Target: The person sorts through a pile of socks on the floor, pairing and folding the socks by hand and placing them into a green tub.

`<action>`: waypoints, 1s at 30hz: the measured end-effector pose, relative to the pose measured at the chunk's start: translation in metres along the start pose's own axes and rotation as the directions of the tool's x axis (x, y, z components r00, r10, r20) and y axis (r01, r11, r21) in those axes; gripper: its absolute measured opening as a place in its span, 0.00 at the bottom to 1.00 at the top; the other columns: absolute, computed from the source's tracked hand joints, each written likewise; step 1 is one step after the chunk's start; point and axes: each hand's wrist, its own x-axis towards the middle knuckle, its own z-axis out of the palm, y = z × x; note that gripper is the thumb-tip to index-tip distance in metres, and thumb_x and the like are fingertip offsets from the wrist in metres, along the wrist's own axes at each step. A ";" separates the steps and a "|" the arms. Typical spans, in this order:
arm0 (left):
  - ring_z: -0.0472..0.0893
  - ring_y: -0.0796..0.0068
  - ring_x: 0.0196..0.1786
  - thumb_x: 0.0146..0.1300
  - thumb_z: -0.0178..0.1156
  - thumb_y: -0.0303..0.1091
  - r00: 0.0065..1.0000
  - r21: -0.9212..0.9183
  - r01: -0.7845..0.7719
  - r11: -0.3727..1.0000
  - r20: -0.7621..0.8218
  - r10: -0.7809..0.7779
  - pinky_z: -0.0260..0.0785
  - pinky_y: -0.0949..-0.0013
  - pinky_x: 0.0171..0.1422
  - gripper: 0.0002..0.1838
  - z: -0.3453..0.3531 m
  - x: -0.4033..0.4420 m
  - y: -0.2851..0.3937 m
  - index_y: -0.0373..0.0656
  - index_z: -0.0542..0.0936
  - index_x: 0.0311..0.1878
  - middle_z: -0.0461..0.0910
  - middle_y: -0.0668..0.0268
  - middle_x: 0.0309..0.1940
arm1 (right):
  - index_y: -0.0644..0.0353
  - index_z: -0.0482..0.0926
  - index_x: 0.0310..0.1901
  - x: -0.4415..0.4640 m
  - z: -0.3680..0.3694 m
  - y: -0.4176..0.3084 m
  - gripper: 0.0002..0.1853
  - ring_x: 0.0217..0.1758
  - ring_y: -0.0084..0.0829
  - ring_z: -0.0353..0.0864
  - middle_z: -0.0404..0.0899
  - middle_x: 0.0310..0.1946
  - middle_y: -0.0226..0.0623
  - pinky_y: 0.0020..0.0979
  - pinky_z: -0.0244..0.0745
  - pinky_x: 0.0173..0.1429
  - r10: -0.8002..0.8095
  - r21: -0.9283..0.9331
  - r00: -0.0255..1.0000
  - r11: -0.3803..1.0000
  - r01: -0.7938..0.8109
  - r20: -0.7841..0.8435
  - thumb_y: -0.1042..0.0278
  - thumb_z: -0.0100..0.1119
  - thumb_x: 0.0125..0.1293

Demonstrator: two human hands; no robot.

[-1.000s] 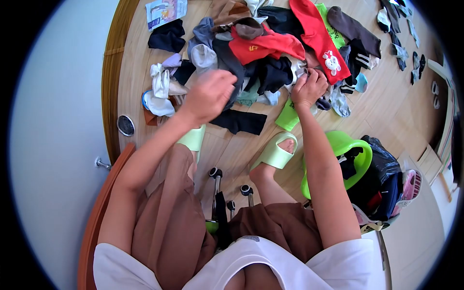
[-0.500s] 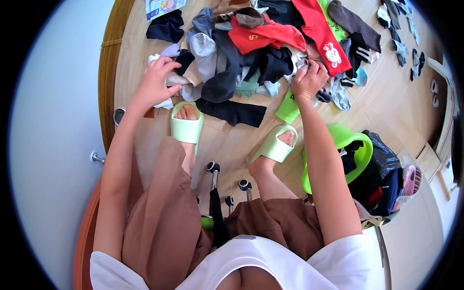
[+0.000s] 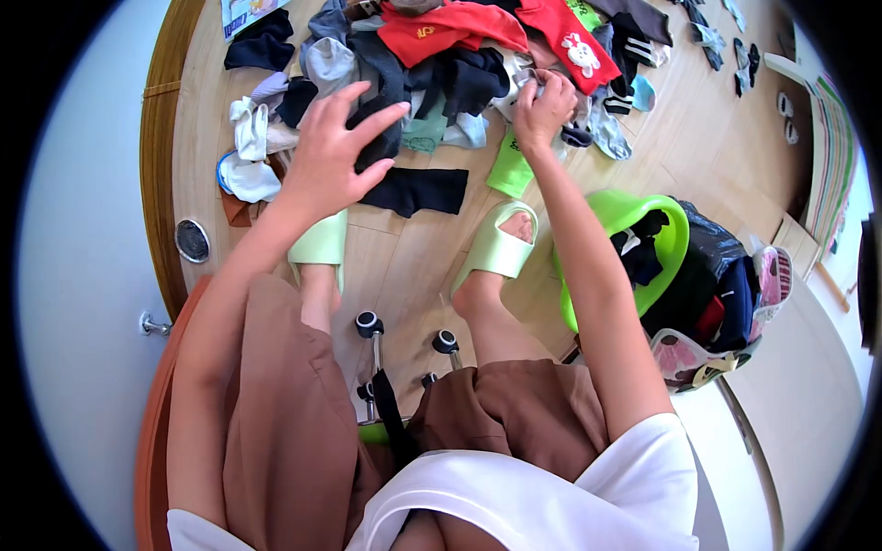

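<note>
The left hand [image 3: 333, 158] is hovering low at the near edge of a heap of socks, its fingers standing wide apart, thumb well away from the rest, and they are holding nothing visible. The fingertips are overlapping a dark grey sock [image 3: 378, 62] in view; whether they are touching it is hard to tell. A pale sock [image 3: 331, 66] is lying just beyond them.

The right hand [image 3: 544, 115] is reaching to the heap's right side, its fingers bending inward and closing together on a small grey sock [image 3: 524, 79], most of which they are hiding. A red sock [image 3: 568, 41] with a white animal figure is lying just beyond this hand, and a green sock [image 3: 511, 167] is stretching toward the feet beside its wrist.

The heap is spreading over the wooden floor [image 3: 404, 241]. A black sock [image 3: 421, 190] is lying flat at its near edge, between the two hands, and a white sock [image 3: 250, 179] is resting at the left end. More socks [image 3: 708, 44] are lying apart at upper right. A green tub [image 3: 599, 208] is standing near the right forearm, with dark cloth showing inside.
</note>
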 end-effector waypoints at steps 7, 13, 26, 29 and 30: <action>0.81 0.52 0.44 0.58 0.63 0.23 0.939 -0.203 0.254 0.946 -0.184 -0.292 0.74 0.59 0.50 0.14 0.014 -0.002 -0.035 0.43 0.84 0.49 0.79 0.56 0.39 | 0.61 0.79 0.39 -0.049 -0.055 -0.086 0.08 0.38 0.43 0.79 0.79 0.32 0.39 0.41 0.74 0.46 -0.003 0.504 0.915 0.835 -0.219 0.403 0.72 0.65 0.57; 0.81 0.57 0.52 0.62 0.65 0.27 0.889 -0.113 0.332 0.936 -0.294 -0.351 0.72 0.62 0.60 0.12 -0.007 -0.031 -0.084 0.42 0.85 0.49 0.82 0.58 0.46 | 0.59 0.78 0.48 -0.057 -0.051 -0.113 0.19 0.52 0.48 0.76 0.78 0.46 0.43 0.44 0.72 0.57 -0.305 0.361 0.904 0.913 0.188 0.300 0.71 0.65 0.53; 0.82 0.68 0.47 0.64 0.61 0.20 0.935 -0.273 0.103 0.956 -0.301 -0.187 0.75 0.69 0.53 0.08 0.016 -0.033 0.005 0.39 0.84 0.45 0.81 0.63 0.45 | 0.62 0.84 0.40 -0.042 -0.071 -0.056 0.08 0.31 0.17 0.76 0.81 0.29 0.24 0.23 0.73 0.39 0.228 0.394 0.561 0.508 -0.766 0.796 0.69 0.69 0.64; 0.81 0.81 0.45 0.69 0.60 0.22 0.953 -0.478 0.235 0.846 -0.057 -0.297 0.74 0.76 0.51 0.06 0.019 -0.032 0.017 0.36 0.83 0.46 0.81 0.68 0.42 | 0.60 0.82 0.42 -0.030 -0.098 -0.063 0.06 0.37 0.18 0.77 0.80 0.37 0.24 0.24 0.76 0.48 0.129 0.491 0.564 0.360 -0.793 0.816 0.68 0.62 0.70; 0.82 0.80 0.44 0.69 0.60 0.23 0.946 -0.599 0.259 0.758 -0.001 -0.324 0.75 0.75 0.50 0.06 0.027 -0.034 0.017 0.36 0.83 0.46 0.82 0.67 0.42 | 0.60 0.82 0.42 -0.030 -0.103 -0.066 0.07 0.39 0.18 0.77 0.80 0.39 0.25 0.25 0.76 0.50 0.129 0.541 0.594 0.294 -0.788 0.794 0.66 0.62 0.70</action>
